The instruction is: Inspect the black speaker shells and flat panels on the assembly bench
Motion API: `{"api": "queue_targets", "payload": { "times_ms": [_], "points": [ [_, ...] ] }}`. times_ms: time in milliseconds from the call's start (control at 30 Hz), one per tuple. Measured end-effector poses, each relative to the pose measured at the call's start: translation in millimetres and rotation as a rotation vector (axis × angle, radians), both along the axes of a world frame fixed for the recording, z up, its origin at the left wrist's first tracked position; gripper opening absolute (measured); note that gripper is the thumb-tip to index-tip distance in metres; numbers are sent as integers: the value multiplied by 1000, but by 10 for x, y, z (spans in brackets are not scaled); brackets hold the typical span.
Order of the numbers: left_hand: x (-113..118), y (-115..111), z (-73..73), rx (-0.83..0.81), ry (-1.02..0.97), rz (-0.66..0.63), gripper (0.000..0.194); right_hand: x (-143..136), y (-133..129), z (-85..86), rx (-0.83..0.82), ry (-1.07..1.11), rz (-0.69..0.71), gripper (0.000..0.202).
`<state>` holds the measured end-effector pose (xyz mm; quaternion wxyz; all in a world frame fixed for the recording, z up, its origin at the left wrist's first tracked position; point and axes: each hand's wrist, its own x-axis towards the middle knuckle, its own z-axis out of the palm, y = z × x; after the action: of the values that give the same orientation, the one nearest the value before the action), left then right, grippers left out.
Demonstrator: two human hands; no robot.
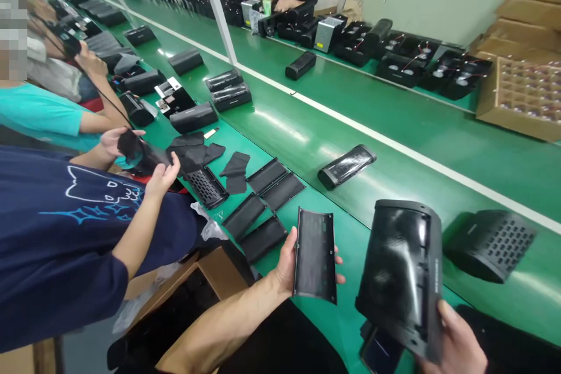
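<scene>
My left hand point(286, 266) is wrapped around a black curved panel point(315, 257), its hollow inner side facing up. In my right hand point(462, 342) is a larger black plastic casing point(397, 269), gripped at its lower right corner and tilted, with a glossy front. The panel and the casing are apart. Below the casing a dark phone-like slab point(381, 350) lies partly hidden. Several more black panels point(265, 236) lie on the green table left of my left hand. Dark mesh-like sheets point(236, 166) are just beyond them.
Finished-looking black casings point(347, 166) sit on the green conveyor belt point(280, 123), one with a slotted side point(491, 245) near my right hand. A co-worker in a navy shirt point(79, 216) handles a dark piece at my left. An open carton point(214, 274) stands below the table edge.
</scene>
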<state>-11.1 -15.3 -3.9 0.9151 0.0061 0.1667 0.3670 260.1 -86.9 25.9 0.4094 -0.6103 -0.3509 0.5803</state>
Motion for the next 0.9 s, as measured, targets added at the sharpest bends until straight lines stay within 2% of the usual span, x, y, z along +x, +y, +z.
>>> {"api": "queue_targets", "payload": {
  "times_ms": [100,167,233,367,500,600,733,900],
  "points": [
    [86,-68,-103,-22,-11,24,105,57,63,342,-106,-162,34,79],
    [173,-91,-138,-20,-16,48,105,-57,191,552,-118,-351,117,87],
    [274,-98,-138,-14,-7,83,100,-237,327,673,-103,-541,185,98],
    [450,-66,-36,49,50,166,91,-523,488,698,-51,-765,290,104],
    [533,4,112,99,84,230,95,-636,541,739,30,-879,370,98],
    [551,45,180,85,139,332,93,-699,576,825,9,-933,402,96],
    [557,70,192,83,162,363,92,-766,625,884,2,-975,389,94],
    [581,85,124,94,180,387,94,-795,651,866,18,-981,398,95]
  ]
}}
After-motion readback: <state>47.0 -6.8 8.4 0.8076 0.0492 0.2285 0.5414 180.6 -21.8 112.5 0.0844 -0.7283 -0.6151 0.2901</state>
